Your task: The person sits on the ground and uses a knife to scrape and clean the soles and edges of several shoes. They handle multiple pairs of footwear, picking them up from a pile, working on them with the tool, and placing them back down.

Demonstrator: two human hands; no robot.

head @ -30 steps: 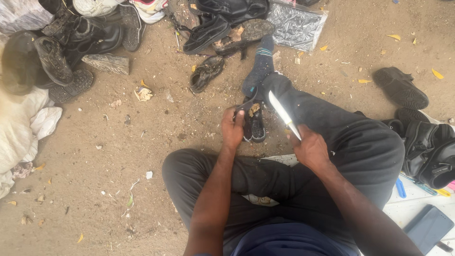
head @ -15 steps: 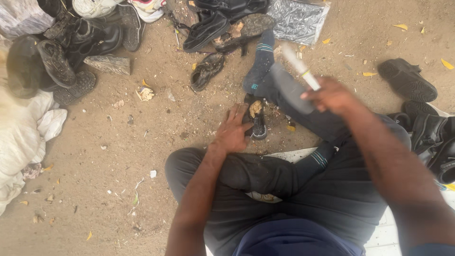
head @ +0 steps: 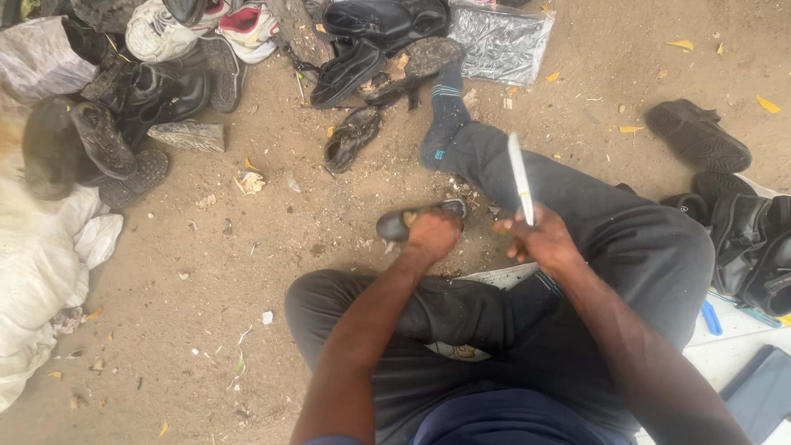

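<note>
I sit on sandy ground with one leg folded and the other stretched out. My left hand (head: 432, 233) grips a small black shoe (head: 400, 222) lying on its side on the ground in front of me. My right hand (head: 540, 241) is closed around a long white-bladed knife (head: 520, 177), its blade pointing up and away from me over my dark trouser leg. The two hands are about a hand's width apart.
A heap of worn shoes and boots (head: 156, 91) lies at the far left, more black shoes (head: 362, 58) beyond my socked foot (head: 445, 111). A silver plastic bag (head: 503, 41) lies behind them. White cloth (head: 41, 264) is at the left, black shoes (head: 700, 136) and a bag (head: 754, 247) at the right.
My right hand has come back down from its raised position near the camera, with the knife now held upright. My left hand has turned the shoe onto its side on the ground.
</note>
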